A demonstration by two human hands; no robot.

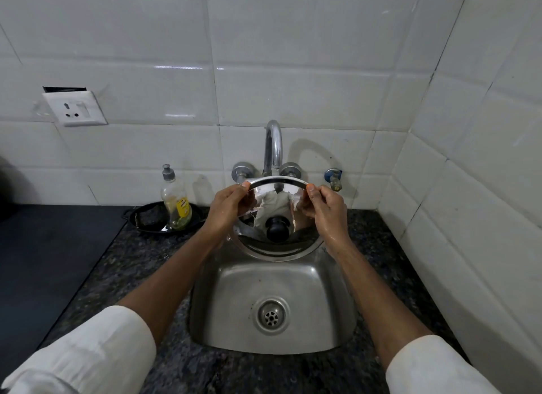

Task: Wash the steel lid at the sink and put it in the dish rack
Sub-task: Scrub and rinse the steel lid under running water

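A round steel lid (281, 247) with a black knob (277, 230) in its middle is held tilted over the back of the steel sink (272, 288), just below the curved tap (273, 147). Its knob side faces me and mirrors my white sleeves. My left hand (227, 208) grips the lid's left rim, thumb on the top edge. My right hand (322, 207) grips the right rim the same way and looks wet. No water stream shows from the tap. No dish rack is in view.
A dish soap bottle (175, 201) stands in a black tray (152, 220) with a scrubber, left of the sink on the dark granite counter (140, 264). A small side tap (335, 180) sticks from the white tiled wall at right. A wall socket (75, 107) is at upper left.
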